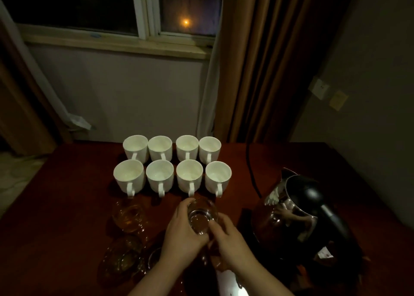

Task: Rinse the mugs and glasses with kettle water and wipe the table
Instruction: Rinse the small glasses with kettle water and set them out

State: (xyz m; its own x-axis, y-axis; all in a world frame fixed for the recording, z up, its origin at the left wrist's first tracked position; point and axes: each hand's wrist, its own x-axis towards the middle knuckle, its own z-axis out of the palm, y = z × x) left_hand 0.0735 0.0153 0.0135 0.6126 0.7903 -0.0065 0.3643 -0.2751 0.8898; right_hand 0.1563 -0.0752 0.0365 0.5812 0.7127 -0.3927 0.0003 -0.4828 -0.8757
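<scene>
- Plainly, the chief risk is the glass (202,219) slipping: it is held tilted above the dark wooden bench (67,206), and if it is wet it could drop onto the other glasses (128,217) lying just to the left.
- Any water inside would spill over the bench, since the mouth of the glass leans away from the person (whether it holds water I cannot tell in this dim light).
- The kettle (300,208) stands close on the right with its lid up; an elbow swung outward could knock it, and hot water near bare skin would be a scald hazard.
- Its cord (251,172) trails back across the bench beside the mugs, so a snag there could drag the kettle.
- The left hand (181,233) is curled around the side of the glass, fingers wrapped partway about its wall, a firm grasp rather than a fist.
- The right hand (226,242) is loosely closed, fingertips touching the base or lower wall of the same glass, steadying or turning it.
- Eight white mugs (172,165) stand upright in two rows of four behind the hands, handles facing the person, well clear of the kettle.
- My judgement: glass rinsing is under way, and wiping the bench has not begun.
</scene>
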